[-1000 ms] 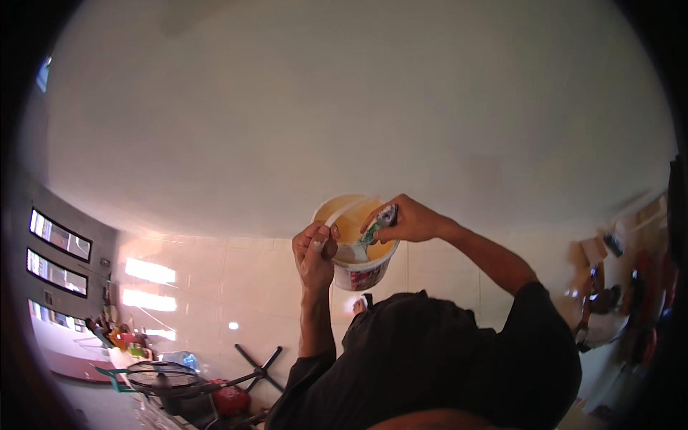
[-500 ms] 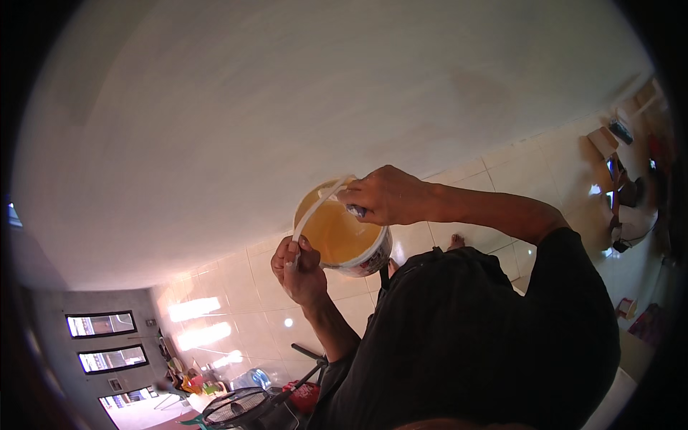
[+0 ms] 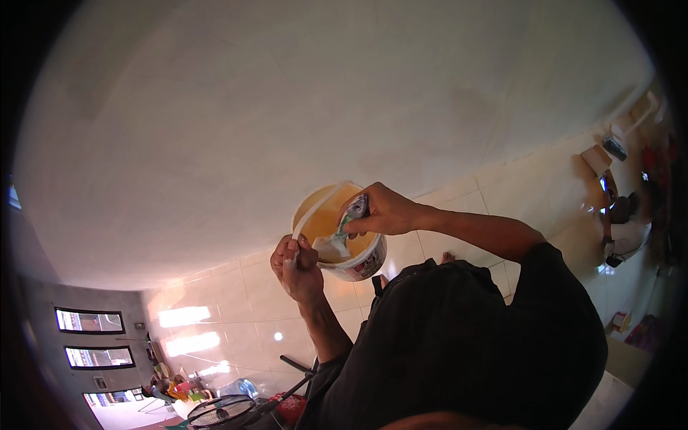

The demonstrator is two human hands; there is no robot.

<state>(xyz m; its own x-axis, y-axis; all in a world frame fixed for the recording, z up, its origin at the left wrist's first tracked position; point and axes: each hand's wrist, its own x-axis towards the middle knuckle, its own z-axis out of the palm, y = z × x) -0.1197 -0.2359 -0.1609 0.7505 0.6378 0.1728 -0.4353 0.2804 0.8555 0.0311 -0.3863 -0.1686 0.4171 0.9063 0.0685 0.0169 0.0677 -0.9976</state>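
Note:
A round white bucket (image 3: pixel 364 264) with printed sides hangs in front of me beside the pale wall, its inside yellow-orange. My left hand (image 3: pixel 295 269) is closed around the bucket's white band-like handle (image 3: pixel 313 211) at the left. Over the right side of the opening, my right hand (image 3: pixel 383 209) grips a green, white and grey tool (image 3: pixel 346 223). Its broad white end, like a brush or scraper, points down into the bucket. How much the bucket contains is hard to make out.
A broad pale wall (image 3: pixel 287 107) rises close ahead, meeting a glossy tiled floor (image 3: pixel 251 294). A black fan (image 3: pixel 222 412) and a clear blue bottle (image 3: pixel 244 388) are at lower left. Another person (image 3: pixel 631 222) sits low at far right near a cardboard box (image 3: pixel 596 159).
My right hand has turned and shifted slightly lower, bringing the tool's white end into view inside the bucket. My left hand keeps its hold on the handle.

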